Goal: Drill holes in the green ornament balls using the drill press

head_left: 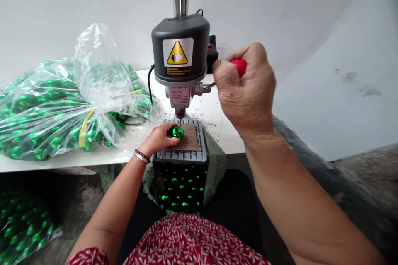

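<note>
A small bench drill press (180,49) with a dark grey head stands before me. Its thin drill bit (180,122) points down at a shiny green ball (178,132); whether the tip touches the ball I cannot tell. My left hand (160,137) grips the ball between thumb and fingers, over a brown board (190,137) on the drill's slotted metal base (200,155). Up at the right, my right hand (245,87) is closed around the red knob (239,67) of the drill's feed lever.
Clear plastic bags of green balls (52,107) cover the left of the white table (228,134). Below the base, an open green sack (216,165) holds many more balls. Another bag of balls (25,223) lies low at left. Dark shavings lie around the drill.
</note>
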Demonstrator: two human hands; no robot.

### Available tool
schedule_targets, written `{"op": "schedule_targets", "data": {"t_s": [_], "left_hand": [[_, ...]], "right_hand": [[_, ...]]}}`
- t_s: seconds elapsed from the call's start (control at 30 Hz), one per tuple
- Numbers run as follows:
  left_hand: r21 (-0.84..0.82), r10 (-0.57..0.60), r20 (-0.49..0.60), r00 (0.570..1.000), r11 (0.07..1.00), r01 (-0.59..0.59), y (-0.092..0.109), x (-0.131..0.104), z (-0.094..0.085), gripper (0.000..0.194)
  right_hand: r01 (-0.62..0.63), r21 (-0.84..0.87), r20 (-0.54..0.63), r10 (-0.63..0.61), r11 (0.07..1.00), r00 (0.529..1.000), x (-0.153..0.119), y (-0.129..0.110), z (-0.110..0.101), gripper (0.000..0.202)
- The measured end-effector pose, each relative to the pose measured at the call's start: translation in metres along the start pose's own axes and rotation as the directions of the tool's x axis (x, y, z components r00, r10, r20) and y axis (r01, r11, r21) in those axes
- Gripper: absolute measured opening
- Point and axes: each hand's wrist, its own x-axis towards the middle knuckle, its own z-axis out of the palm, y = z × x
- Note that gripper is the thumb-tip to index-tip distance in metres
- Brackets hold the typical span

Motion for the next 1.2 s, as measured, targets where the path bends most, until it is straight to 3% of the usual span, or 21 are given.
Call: {"op": "schedule_targets", "data": {"t_s": [0.1, 0.3, 0.5, 0.73, 0.97, 1.2], "left_hand": [[0.008, 0.043, 0.028, 0.999, 0.999, -0.044, 0.000, 0.002, 0.000, 0.042], [-0.115, -0.053, 0.003, 0.999, 0.992, 0.054, -0.011, 0.000, 0.009, 0.064], [-0.179, -0.049, -0.057, 0.997, 0.983, 0.038, -0.017, 0.008, 0.012, 0.057], [-0.052, 0.006, 0.008, 1.000, 0.999, -0.006, -0.005, 0.014, 0.009, 0.051], [-0.228, -0.050, -0.016, 0.999, 0.973, 0.045, -0.014, 0.012, 0.024, 0.061], [-0.294, -0.080, -0.020, 0.997, 0.953, 0.070, -0.011, 0.010, 0.025, 0.060]], "right_hand": [[0.015, 0.017, 0.008, -0.015, 1.000, 1.000, -0.001, 0.001, 0.000, 0.023], [-0.076, 0.055, -0.016, 0.077, 0.996, 0.997, 0.000, -0.009, -0.002, 0.020], [-0.096, 0.068, -0.040, 0.099, 0.993, 0.994, 0.001, -0.012, -0.001, 0.019], [-0.108, 0.070, -0.025, 0.110, 0.992, 0.994, 0.001, -0.012, -0.001, 0.020], [-0.122, 0.094, 0.000, 0.123, 0.988, 0.992, 0.000, -0.012, -0.002, 0.019], [-0.064, 0.071, -0.044, 0.067, 0.995, 0.997, -0.008, -0.007, -0.003, 0.020]]}}
